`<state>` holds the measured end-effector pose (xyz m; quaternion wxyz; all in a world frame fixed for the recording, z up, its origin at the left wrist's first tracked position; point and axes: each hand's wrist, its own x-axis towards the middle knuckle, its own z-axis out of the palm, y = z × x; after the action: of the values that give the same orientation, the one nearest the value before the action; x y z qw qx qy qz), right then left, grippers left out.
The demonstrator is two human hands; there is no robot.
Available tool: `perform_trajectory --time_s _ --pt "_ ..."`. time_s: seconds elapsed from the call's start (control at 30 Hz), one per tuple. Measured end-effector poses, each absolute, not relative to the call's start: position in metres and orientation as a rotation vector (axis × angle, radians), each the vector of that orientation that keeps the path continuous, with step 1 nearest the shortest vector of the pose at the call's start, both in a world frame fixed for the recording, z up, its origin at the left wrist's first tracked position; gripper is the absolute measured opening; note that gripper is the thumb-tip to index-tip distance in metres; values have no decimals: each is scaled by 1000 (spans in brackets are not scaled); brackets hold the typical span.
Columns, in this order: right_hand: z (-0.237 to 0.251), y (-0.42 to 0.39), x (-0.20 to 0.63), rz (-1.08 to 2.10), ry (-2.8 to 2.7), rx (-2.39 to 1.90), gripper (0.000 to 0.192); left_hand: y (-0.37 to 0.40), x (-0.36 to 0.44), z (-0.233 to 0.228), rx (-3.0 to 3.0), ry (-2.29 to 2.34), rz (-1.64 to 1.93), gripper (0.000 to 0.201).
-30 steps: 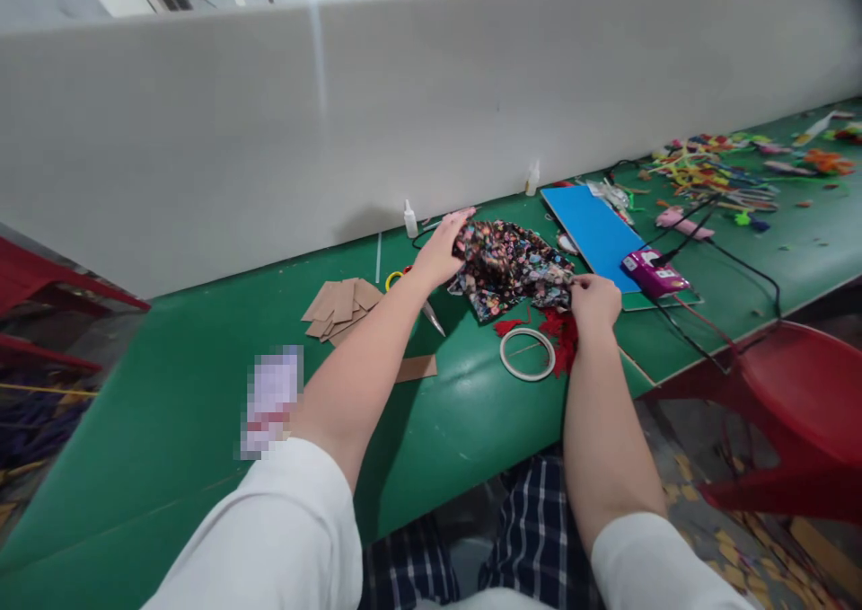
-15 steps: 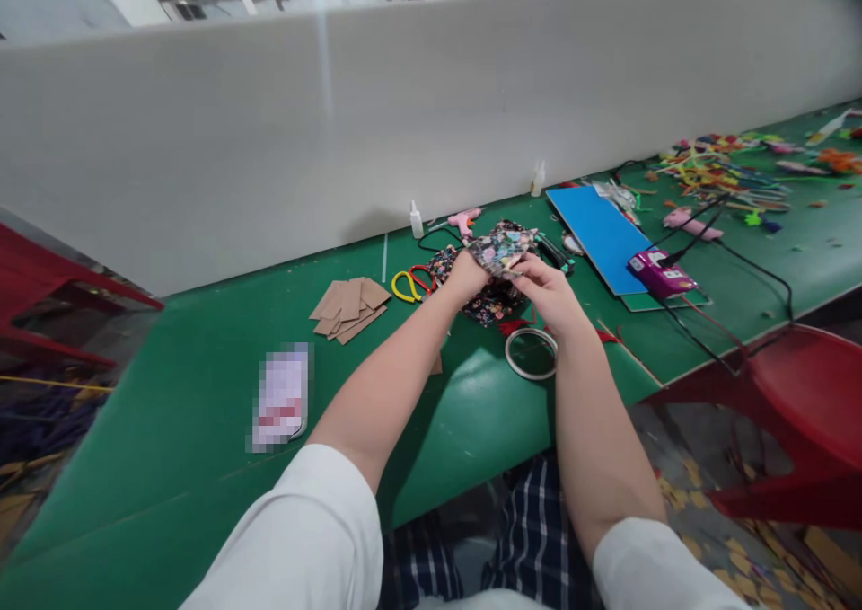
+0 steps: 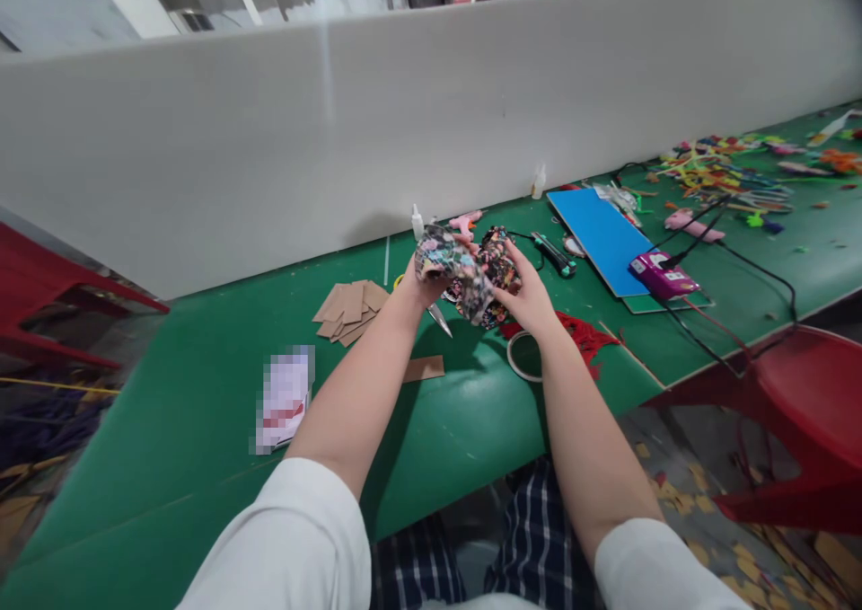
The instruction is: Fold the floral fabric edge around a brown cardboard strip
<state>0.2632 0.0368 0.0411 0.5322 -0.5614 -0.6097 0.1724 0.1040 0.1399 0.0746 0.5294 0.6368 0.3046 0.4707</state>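
A dark floral cloth is held up above the green table between both hands. My left hand grips its left end, fingers partly covered by the fabric. My right hand is closed on its right side, thumb in front. Beneath the cloth, the scissors show their blades and a bit of yellow handle. A cardboard strip lies below my left hand. Near my right forearm are a white ring, partly hidden by the arm, and some red netting or fringe.
Cardboard pieces and a phone-like pixelated item lie left. Behind are a glue bottle, pink glue gun and green-black cutter. A blue board, purple power box with cords and red stool stand right.
Both hands have moved left with the floral cloth, lifting and spreading it. The cutter, red material and cardboard strip are now more exposed, while the scissors' handles are mostly covered.
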Motion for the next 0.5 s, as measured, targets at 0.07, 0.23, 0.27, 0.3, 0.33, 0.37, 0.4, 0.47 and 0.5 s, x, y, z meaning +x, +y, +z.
perform_trajectory --time_s 0.07,0.23,0.27,0.3,0.33,0.37,0.4,0.47,0.5 --pt "42 38 256 407 -1481 -1346 52 138 102 70 1491 699 1097 37" --pt "43 37 244 482 -1431 -1375 27 135 96 61 1365 699 1152 38" --pt "44 36 240 536 -1407 -1340 27 133 95 62 1353 707 1158 38" --pt "45 34 235 597 -1391 -1305 27 131 94 63 1341 718 1162 36" --pt "46 33 229 657 -1388 -1274 28 129 94 66 1322 730 1171 34" --pt "46 32 222 707 -1408 -1253 30 126 94 68 1292 736 1187 30" --pt "45 31 214 739 -1445 -1243 35 123 94 71 1255 731 1205 27" --pt "40 31 200 772 -1518 -1247 50 118 94 75 1168 684 1252 22" --pt "37 31 195 780 -1531 -1259 55 116 93 76 1128 649 1272 21"
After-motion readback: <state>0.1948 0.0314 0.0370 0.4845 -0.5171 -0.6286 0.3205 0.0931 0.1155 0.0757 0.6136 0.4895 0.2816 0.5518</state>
